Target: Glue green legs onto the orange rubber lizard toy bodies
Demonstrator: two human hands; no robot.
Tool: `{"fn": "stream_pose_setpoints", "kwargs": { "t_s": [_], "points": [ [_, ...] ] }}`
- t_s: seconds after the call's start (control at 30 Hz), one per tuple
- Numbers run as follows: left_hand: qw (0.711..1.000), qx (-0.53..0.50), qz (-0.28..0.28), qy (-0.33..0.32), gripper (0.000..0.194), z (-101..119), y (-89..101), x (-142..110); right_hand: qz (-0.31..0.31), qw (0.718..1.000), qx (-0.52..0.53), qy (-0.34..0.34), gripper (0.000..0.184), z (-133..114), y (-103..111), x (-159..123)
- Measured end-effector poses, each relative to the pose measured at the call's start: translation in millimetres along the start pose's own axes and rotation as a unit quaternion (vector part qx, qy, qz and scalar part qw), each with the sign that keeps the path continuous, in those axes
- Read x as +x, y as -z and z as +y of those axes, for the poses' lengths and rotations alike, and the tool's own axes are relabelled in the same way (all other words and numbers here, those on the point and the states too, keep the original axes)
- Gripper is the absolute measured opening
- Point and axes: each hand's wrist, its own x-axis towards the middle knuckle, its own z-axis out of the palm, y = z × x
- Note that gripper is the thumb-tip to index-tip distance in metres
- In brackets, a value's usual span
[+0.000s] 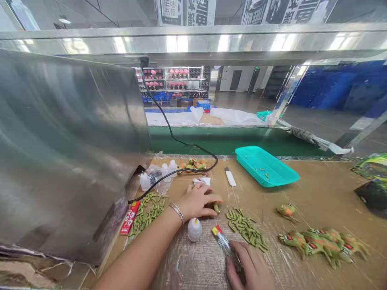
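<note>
My left hand, a bracelet on its wrist, reaches over the table with curved fingers. A small green piece shows between its index finger and thumb; the rest is hidden under the hand. At the lower edge my right hand has its fingers around a slim, clear-bodied stick with a red and yellow end; its lower part is hidden. Between the hands stands a small white bottle with a yellowish tip. Loose curved green pieces lie in one pile right of my left hand and another pile left of it.
Green and orange frog-like figures lie at right, one apart. A turquoise basket stands behind. A black cable crosses the table near more white bottles. A metal panel borders the left.
</note>
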Motion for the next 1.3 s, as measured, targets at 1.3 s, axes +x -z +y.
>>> {"fn": "stream_pose_setpoints", "kwargs": {
  "t_s": [1.3],
  "points": [
    [0.952,-0.032,0.203,0.228,0.042,70.4,-19.4,-150.7,-0.111,0.703,0.588,-0.385,0.045,-66.4,30.2,14.4]
  ]
}}
